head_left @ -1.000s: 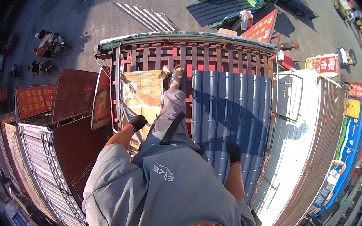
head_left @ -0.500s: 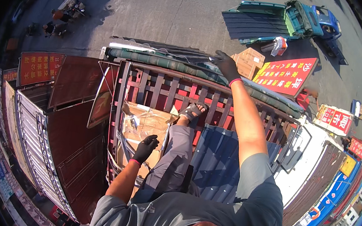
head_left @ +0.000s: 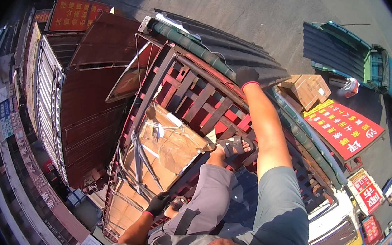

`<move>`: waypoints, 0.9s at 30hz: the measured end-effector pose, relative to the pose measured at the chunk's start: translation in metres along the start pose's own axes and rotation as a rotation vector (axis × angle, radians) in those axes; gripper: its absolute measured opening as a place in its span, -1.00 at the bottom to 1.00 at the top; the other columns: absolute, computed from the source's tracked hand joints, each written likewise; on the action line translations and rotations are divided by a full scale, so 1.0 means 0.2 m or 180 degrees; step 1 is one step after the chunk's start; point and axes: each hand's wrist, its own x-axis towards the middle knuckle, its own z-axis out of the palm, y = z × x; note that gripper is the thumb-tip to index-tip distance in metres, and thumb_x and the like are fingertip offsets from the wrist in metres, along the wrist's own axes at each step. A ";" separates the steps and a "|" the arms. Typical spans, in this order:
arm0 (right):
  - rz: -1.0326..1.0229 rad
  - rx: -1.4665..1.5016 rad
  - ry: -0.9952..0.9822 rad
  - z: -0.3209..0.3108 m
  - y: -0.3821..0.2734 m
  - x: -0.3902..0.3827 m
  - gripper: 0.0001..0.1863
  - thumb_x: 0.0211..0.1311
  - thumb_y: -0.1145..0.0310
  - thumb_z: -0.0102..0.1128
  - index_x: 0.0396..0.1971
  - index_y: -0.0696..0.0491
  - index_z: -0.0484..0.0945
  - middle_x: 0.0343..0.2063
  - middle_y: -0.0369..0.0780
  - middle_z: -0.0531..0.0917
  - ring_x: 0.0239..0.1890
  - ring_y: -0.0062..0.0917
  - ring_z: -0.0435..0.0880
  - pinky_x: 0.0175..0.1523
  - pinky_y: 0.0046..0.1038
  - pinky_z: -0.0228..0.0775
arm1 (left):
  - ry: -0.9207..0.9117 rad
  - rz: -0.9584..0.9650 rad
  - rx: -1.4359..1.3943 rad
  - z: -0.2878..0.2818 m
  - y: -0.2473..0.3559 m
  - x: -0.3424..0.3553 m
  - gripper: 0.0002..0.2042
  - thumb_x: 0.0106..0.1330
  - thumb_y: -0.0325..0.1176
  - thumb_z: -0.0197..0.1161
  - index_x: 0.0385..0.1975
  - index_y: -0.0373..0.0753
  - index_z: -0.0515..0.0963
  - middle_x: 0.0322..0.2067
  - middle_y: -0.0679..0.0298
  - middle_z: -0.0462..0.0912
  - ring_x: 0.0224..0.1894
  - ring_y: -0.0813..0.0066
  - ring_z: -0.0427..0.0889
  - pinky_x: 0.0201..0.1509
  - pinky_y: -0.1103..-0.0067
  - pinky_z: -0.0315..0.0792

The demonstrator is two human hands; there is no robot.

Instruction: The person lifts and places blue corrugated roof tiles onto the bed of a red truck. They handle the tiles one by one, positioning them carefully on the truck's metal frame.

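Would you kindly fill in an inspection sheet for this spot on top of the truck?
Surface: red slatted truck rack, high above a paved yard.
Job's things: rolled green tarp along the rack's top rail; cardboard boxes strapped inside the rack.
Clutter: loose carton on the ground below.
Grippers: left hand, black glove, grips a rack bar; right hand, black glove, rests on the top rail by the tarp.
Cables: nothing seen; only straps across the boxes.
Surroundings: red banner, blue-green truck, neighbouring maroon truck; sandalled foot braced on the slats.
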 end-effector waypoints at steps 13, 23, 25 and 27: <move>-0.0693 -0.0571 0.0251 -0.29 0.73 -1.39 -0.85 0.09 0.48 -0.01 -0.43 0.11 0.57 -0.49 -0.02 0.65 -0.34 -0.18 0.68 -0.20 -0.22 0.51 | 0.2812 0.4007 0.3383 -0.11 1.92 0.10 -0.44 0.18 -0.26 0.25 0.22 -0.21 0.33 0.20 0.04 0.35 0.28 -0.01 0.26 0.35 0.16 0.10; -0.0613 -0.0953 0.0129 -0.91 0.86 -2.57 -0.89 0.09 0.44 -0.01 -0.38 0.07 0.47 -0.49 -0.11 0.59 -0.38 -0.30 0.66 -0.34 -0.32 0.49 | 0.1201 0.4638 0.6081 0.03 3.01 -0.27 -0.22 0.02 -0.23 0.35 0.33 0.02 0.18 0.24 0.13 0.34 0.30 0.12 0.28 0.35 0.15 0.12; -0.0684 -0.1222 0.0232 -1.00 0.79 -2.77 -0.90 0.09 0.44 0.00 -0.38 0.07 0.47 -0.47 -0.13 0.59 -0.39 -0.34 0.65 -0.33 -0.37 0.48 | 0.0876 0.4193 0.6603 0.01 2.96 -0.22 -0.55 0.10 -0.25 0.26 0.05 -0.03 0.45 0.02 0.13 0.52 0.08 0.13 0.50 0.11 0.23 0.35; -0.0678 -0.1523 0.0275 -1.00 0.76 -3.00 -0.87 0.07 0.43 0.01 -0.36 0.08 0.48 -0.44 -0.17 0.57 -0.35 -0.39 0.62 -0.30 -0.43 0.46 | 0.0715 0.4372 0.6827 0.02 2.86 -0.27 -0.85 0.14 -0.30 0.19 -0.31 -0.08 0.58 -0.25 0.17 0.61 -0.17 0.18 0.61 -0.15 0.32 0.49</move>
